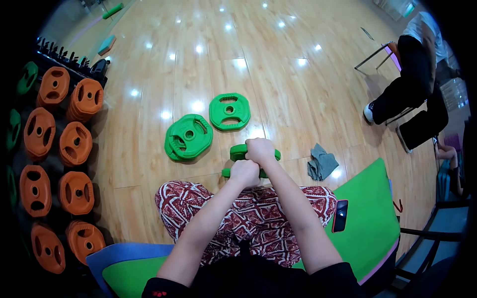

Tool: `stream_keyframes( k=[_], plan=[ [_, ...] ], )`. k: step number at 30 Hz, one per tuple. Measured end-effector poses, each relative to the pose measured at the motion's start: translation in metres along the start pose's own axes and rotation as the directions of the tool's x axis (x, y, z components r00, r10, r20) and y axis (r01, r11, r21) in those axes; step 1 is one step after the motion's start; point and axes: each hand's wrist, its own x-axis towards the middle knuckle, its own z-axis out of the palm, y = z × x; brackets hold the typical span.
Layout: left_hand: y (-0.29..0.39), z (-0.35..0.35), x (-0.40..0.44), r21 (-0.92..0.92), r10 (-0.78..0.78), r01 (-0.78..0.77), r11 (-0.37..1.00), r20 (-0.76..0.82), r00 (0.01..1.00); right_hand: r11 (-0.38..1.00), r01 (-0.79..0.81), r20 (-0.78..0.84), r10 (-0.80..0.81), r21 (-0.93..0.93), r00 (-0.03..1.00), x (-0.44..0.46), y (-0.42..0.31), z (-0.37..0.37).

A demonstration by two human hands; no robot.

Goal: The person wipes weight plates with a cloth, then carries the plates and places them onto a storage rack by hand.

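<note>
Both fists are closed close together in front of my lap, on green weight plate parts that the hands largely cover. My right hand (pixel 261 150) is the farther one, with a green weight plate (pixel 238 152) showing on both sides of it. Nearer to me, my left hand (pixel 245 174) is closed too, with green edges visible beside it. I cannot tell whether this is one plate or two. On the floor ahead lie a single green plate (pixel 242 106) and, left of it, a stack of green plates (pixel 201 144).
At left stands a rack of orange plates (pixel 36 191). A grey cloth (pixel 322 163) lies on the wooden floor (pixel 278 89). A phone (pixel 340 216) rests on the green mat (pixel 370 208) under me. Another person (pixel 420 74) sits on a chair at upper right.
</note>
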Motion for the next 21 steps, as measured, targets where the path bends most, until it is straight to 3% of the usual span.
stream_keyframes(
  k=[21],
  plan=[
    [0.004,0.010,-0.008,0.072,-0.052,0.051,0.996,0.000,0.999,0.999,-0.032,-0.066,0.031,-0.014,0.997,-0.014,-0.005,0.004]
  ],
)
